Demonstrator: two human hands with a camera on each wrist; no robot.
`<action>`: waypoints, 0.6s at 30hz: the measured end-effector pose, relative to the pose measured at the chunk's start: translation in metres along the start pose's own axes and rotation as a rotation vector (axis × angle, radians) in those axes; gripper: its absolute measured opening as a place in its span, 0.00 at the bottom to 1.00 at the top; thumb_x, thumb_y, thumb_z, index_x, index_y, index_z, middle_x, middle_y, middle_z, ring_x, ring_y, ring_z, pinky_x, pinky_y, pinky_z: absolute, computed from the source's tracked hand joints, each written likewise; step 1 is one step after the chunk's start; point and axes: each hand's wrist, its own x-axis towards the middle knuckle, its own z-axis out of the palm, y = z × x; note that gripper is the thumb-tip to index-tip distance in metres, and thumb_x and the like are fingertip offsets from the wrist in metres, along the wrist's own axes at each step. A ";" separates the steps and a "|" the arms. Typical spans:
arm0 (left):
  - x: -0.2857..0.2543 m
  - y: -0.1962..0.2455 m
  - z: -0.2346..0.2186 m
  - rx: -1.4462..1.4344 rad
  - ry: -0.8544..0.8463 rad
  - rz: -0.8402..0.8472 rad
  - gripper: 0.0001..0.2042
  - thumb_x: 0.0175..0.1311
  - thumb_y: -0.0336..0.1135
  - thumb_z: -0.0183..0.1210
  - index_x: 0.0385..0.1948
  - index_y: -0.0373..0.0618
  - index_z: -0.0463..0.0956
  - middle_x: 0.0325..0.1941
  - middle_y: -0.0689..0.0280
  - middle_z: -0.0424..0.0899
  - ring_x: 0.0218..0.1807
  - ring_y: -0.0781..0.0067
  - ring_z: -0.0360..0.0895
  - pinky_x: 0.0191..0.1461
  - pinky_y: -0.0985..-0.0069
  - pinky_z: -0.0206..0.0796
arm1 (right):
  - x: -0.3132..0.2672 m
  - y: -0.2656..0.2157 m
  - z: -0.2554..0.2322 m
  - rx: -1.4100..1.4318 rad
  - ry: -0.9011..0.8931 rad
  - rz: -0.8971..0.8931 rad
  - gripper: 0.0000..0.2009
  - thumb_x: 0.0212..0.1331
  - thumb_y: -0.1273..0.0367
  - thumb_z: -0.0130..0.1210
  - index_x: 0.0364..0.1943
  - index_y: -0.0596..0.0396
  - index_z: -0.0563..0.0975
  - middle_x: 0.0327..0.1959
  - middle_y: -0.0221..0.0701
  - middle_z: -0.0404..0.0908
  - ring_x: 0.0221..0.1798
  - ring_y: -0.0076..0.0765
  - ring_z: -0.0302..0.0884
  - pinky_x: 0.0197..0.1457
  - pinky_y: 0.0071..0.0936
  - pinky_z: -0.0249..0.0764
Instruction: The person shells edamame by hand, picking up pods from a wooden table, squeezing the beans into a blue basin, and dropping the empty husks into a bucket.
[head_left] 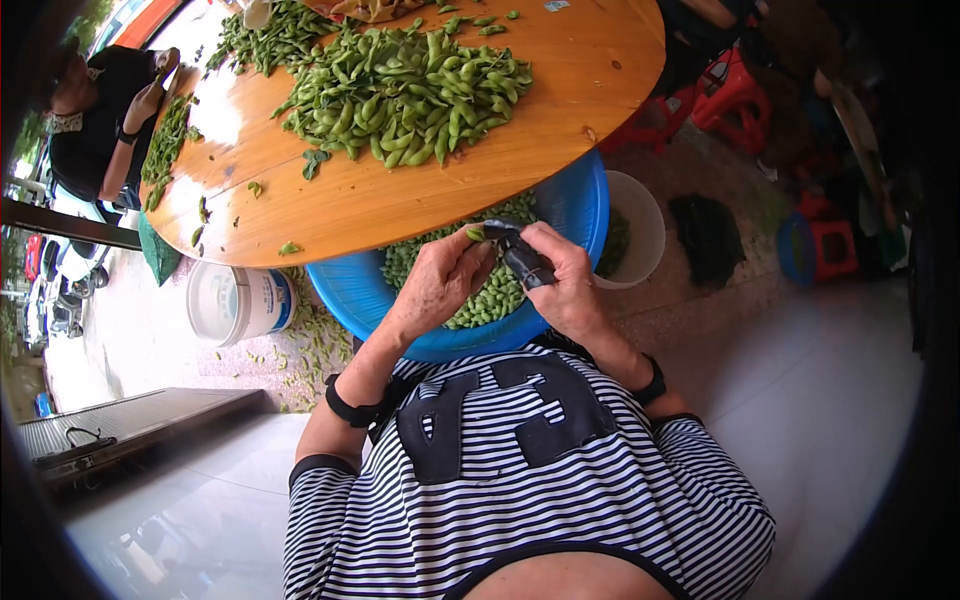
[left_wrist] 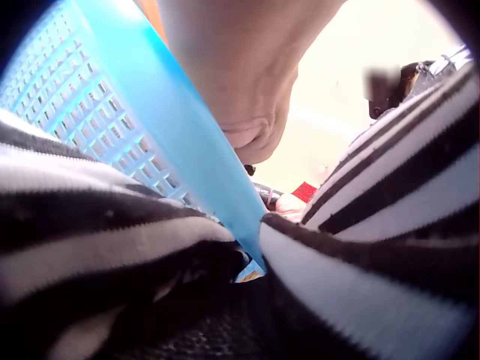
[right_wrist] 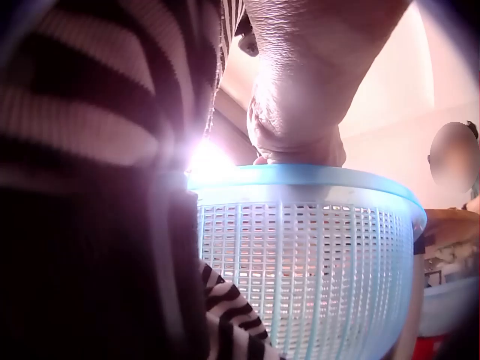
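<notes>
In the head view, the left hand [head_left: 440, 285] pinches a green pod [head_left: 475, 234] between thumb and forefinger. Close beside it, the right hand [head_left: 568, 284] grips a small black tool [head_left: 524, 262], its tip near the pod. Both hands are over a blue basket [head_left: 340, 312] holding many shelled green beans [head_left: 487, 303]. In the left wrist view the left hand [left_wrist: 240, 90] shows above the basket rim [left_wrist: 176, 120], fingers mostly hidden. The right wrist view shows the right hand [right_wrist: 300, 105] over the basket's slatted wall [right_wrist: 307, 247], its fingers out of sight.
A wooden table [head_left: 400, 205] bears a large pile of pods [head_left: 410, 95]. White buckets [head_left: 215, 302] [head_left: 640, 225] stand either side of the basket. Pods lie scattered on the floor at left. Another person [head_left: 100, 125] sits at the table's left; red stools [head_left: 735, 100] are at right.
</notes>
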 end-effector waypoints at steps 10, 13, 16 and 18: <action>-0.005 0.010 0.003 0.123 -0.143 0.116 0.15 0.61 0.23 0.44 0.49 0.33 0.71 0.22 0.62 0.75 0.24 0.70 0.71 0.32 0.71 0.65 | 0.022 -0.009 -0.003 -0.204 0.023 -0.171 0.12 0.50 0.77 0.59 0.39 0.64 0.73 0.29 0.35 0.69 0.29 0.35 0.69 0.33 0.27 0.67; -0.006 0.011 -0.002 -0.020 -0.197 -0.009 0.18 0.60 0.22 0.42 0.53 0.34 0.71 0.28 0.61 0.79 0.27 0.74 0.72 0.34 0.74 0.66 | 0.022 -0.001 -0.002 -0.108 0.039 -0.135 0.12 0.50 0.78 0.58 0.41 0.63 0.75 0.29 0.30 0.70 0.29 0.27 0.69 0.32 0.24 0.67; -0.005 0.005 -0.002 -0.257 -0.103 0.117 0.18 0.61 0.21 0.45 0.54 0.38 0.71 0.43 0.57 0.81 0.36 0.73 0.77 0.42 0.77 0.71 | 0.019 -0.002 -0.010 -0.031 0.111 -0.055 0.14 0.50 0.79 0.57 0.44 0.61 0.76 0.29 0.23 0.71 0.30 0.19 0.67 0.31 0.20 0.67; -0.009 0.005 -0.006 0.027 -0.128 0.251 0.18 0.62 0.22 0.49 0.54 0.39 0.71 0.45 0.56 0.81 0.40 0.70 0.78 0.44 0.74 0.72 | 0.013 -0.009 -0.028 -0.086 0.205 0.035 0.12 0.53 0.77 0.58 0.43 0.61 0.77 0.28 0.25 0.71 0.31 0.18 0.67 0.33 0.20 0.66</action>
